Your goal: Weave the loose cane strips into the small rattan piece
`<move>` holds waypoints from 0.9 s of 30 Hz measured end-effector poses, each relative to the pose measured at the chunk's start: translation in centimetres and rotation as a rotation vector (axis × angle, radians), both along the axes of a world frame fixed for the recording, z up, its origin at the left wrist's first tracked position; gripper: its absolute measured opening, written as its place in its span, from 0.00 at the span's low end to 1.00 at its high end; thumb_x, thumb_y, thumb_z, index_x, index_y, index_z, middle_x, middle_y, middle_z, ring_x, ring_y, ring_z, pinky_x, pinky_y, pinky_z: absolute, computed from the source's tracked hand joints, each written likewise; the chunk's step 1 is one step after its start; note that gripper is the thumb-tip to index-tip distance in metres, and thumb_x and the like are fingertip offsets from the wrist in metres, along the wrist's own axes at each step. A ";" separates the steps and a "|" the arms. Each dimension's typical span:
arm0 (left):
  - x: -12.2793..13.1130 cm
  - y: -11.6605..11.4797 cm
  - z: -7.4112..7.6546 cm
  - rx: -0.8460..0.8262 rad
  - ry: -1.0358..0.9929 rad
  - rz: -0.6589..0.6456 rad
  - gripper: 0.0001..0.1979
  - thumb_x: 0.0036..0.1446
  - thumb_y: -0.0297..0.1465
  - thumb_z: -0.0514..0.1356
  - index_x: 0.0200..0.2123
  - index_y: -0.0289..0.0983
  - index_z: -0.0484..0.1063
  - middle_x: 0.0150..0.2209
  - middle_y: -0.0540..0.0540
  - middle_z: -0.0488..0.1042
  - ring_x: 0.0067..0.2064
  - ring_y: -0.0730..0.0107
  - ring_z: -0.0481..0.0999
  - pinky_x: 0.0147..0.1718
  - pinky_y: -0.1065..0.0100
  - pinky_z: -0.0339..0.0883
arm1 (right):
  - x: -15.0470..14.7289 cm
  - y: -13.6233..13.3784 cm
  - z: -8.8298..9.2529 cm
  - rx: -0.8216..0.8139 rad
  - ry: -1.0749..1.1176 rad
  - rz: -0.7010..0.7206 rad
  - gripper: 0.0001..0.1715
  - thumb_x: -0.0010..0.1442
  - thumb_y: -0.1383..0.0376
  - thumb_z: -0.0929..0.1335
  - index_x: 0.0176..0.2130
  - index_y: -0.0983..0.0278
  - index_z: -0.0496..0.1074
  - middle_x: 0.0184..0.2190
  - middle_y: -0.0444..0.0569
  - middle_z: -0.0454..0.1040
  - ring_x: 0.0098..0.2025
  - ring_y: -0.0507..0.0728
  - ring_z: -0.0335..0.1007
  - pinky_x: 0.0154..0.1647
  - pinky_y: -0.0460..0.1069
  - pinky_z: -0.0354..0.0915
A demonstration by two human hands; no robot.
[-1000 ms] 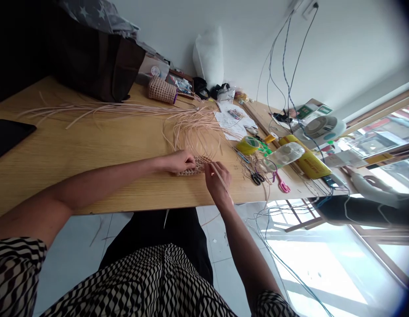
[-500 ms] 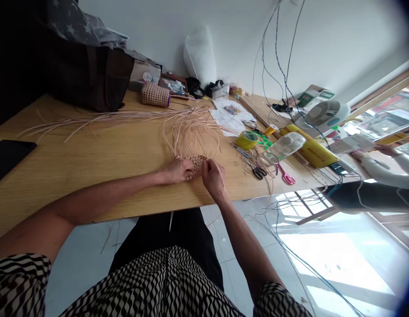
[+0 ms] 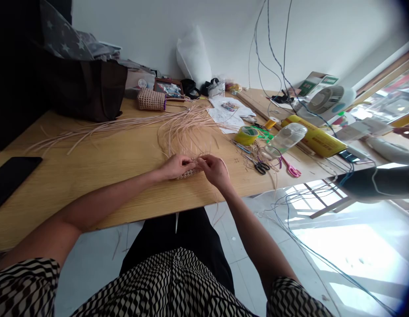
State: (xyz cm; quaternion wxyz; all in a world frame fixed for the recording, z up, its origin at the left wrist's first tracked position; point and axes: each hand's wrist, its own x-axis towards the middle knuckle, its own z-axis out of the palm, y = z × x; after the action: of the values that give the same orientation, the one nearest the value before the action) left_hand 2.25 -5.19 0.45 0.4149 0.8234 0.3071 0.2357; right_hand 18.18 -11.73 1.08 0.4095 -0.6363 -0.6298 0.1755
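Note:
A flat woven rattan piece (image 3: 189, 175) lies on the wooden table (image 3: 92, 176) right in front of me, mostly covered by my hands. Many long pale rattan strands (image 3: 184, 132) fan out from it across the tabletop. My left hand (image 3: 176, 167) presses on the piece's left side. My right hand (image 3: 215, 171) meets it from the right, its fingertips pinching a thin strand close to the weave. The exact spot where the fingers work is hidden.
A finished woven rattan pouch (image 3: 151, 99) and a dark bag (image 3: 82, 90) stand at the far edge. To the right lie black scissors (image 3: 260, 166), pink scissors (image 3: 292, 171), yellow tape (image 3: 246, 135), a plastic bottle (image 3: 286, 138) and papers (image 3: 224, 115). A black phone (image 3: 13, 180) lies left.
My right hand has moved left and closed in on my left hand, and the fingers of both now meet over the weave. The whole view has also tilted slightly.

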 end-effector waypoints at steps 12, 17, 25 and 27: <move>0.6 -0.3 -0.9 0.017 0.076 -0.066 0.16 0.50 0.39 0.59 0.22 0.32 0.71 0.18 0.53 0.63 0.23 0.77 0.61 0.22 0.74 0.53 | -0.9 1.1 0.0 -0.078 0.064 0.048 0.13 0.52 0.61 0.63 0.20 0.64 0.61 0.17 0.40 0.59 0.22 0.48 0.53 0.23 0.44 0.49; 0.2 0.5 -0.2 -0.066 0.105 -0.220 0.14 0.51 0.38 0.58 0.22 0.33 0.70 0.20 0.52 0.64 0.24 0.77 0.61 0.23 0.74 0.54 | -0.1 1.1 -0.2 -0.160 0.107 0.139 0.16 0.54 0.57 0.62 0.22 0.65 0.64 0.17 0.39 0.59 0.20 0.47 0.51 0.22 0.44 0.47; -0.7 0.6 1.6 -0.207 0.115 -0.223 0.17 0.55 0.41 0.54 0.25 0.32 0.70 0.22 0.52 0.64 0.24 0.78 0.60 0.24 0.73 0.53 | 1.5 -1.8 1.3 -0.019 -0.273 0.142 0.08 0.57 0.63 0.65 0.30 0.64 0.71 0.26 0.44 0.70 0.29 0.50 0.62 0.30 0.44 0.54; -0.4 0.1 1.7 -0.162 0.152 -0.182 0.19 0.55 0.43 0.55 0.27 0.32 0.72 0.22 0.52 0.65 0.24 0.77 0.60 0.23 0.73 0.52 | 1.2 -2.3 1.0 -0.019 -0.349 0.135 0.06 0.57 0.65 0.65 0.30 0.64 0.71 0.29 0.46 0.71 0.31 0.51 0.63 0.32 0.45 0.55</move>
State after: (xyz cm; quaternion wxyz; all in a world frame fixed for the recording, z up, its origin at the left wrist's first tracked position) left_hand 1.84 -5.08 2.16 0.4750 0.8272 0.2799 0.1084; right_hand 19.37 -14.07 2.05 0.2752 -0.6172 -0.7308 0.0956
